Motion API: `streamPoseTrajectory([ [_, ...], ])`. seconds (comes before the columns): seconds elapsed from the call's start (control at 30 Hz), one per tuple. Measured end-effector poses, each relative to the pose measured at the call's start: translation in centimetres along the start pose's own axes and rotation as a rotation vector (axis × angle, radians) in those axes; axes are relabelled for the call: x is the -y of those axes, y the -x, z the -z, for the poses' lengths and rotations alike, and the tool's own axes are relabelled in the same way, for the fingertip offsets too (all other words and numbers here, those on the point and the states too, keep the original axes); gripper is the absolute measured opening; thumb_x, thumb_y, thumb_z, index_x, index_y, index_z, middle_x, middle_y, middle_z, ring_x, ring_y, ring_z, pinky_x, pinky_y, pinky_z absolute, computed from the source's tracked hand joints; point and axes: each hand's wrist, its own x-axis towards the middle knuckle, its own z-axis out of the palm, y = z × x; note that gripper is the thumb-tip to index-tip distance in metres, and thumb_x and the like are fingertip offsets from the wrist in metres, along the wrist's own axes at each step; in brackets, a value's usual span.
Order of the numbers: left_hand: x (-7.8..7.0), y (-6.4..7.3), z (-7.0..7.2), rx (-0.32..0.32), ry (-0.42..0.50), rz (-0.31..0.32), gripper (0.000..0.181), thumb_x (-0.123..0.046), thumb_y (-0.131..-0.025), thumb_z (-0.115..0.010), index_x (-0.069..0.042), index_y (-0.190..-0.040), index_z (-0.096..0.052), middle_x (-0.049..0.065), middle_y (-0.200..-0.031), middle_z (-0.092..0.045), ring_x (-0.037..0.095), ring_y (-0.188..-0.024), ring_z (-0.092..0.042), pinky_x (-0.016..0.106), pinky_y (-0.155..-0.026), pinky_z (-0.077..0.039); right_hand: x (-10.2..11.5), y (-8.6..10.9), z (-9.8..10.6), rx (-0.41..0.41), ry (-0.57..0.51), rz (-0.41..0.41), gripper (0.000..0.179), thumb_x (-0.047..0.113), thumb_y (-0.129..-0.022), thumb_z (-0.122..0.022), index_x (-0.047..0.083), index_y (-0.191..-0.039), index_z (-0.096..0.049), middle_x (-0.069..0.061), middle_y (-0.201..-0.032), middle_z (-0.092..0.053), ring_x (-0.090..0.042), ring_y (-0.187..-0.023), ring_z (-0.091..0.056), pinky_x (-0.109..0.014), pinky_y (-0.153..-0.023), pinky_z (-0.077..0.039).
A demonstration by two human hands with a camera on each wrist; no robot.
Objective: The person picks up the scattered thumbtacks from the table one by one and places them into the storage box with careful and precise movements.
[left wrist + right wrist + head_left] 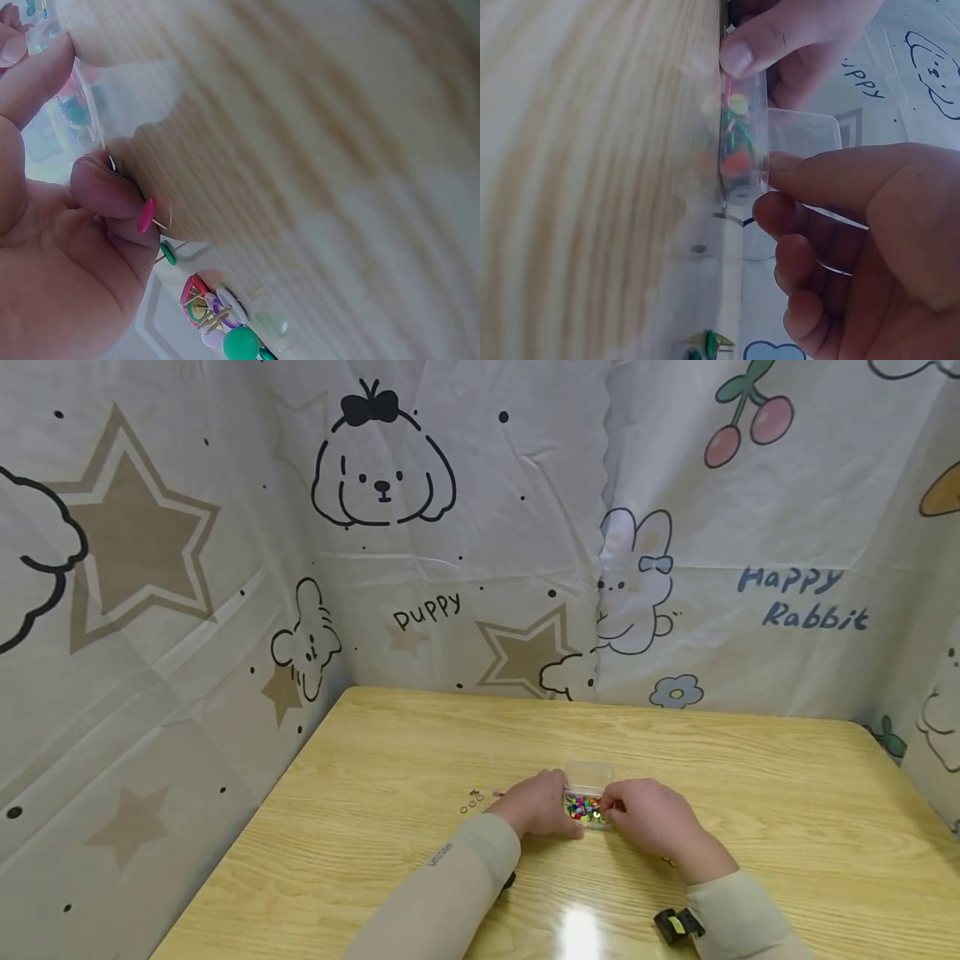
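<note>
Head view: L hand (544,805) grips clear thumbtack box (597,826), prob. to steady it; R hand (651,812) half-curled at its R end, can't tell if holding anything.

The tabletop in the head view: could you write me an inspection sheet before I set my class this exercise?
Surface: wood-grain tabletop, with a bright reflection on the near side.
Job's things: clear plastic box, lid open, holding mixed-colour thumbtacks.
Clutter: loose thumbtacks left of the box; a few near the right wrist.
Hands: left hand holds the box's left end; right hand has its fingers at the right end, grip unclear.
Cables: nothing seen.
Surroundings: cartoon-printed cloth behind and at the sides.
</note>
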Motion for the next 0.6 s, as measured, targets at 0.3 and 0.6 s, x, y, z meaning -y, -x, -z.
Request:
streamPoseTrajectory([
  [0.3,-0.1,0.1,-0.1,-0.004,0.002,-0.003,0.059,-0.046,-0.079,-0.087,-0.015,-0.119,-0.056,-0.001,-0.106,-0.057,0.015,-0.081,-0.056,0.036,-0.077,-0.050,-2.6,0.7,2.9,0.012,-0.017,-0.088,0.009,0.017,-0.096,-0.066,0.015,-0.102,-0.074,0.002,-0.091,-0.067,-0.014,-0.072,-0.055,-0.044,-0.071,-0.050],
  [0.6,-0.1,0.2,0.0,-0.003,-0.008,-0.007,0.063,-0.046,-0.079,-0.086,-0.015,-0.124,-0.056,0.001,-0.114,-0.058,0.015,-0.085,-0.056,0.036,-0.081,-0.050,-6.9,1.3,4.2,0.037,-0.036,-0.195,0.008,0.016,-0.094,-0.067,0.013,-0.100,-0.072,-0.004,-0.092,-0.064,-0.023,-0.080,-0.055,-0.047,-0.072,-0.047],
])
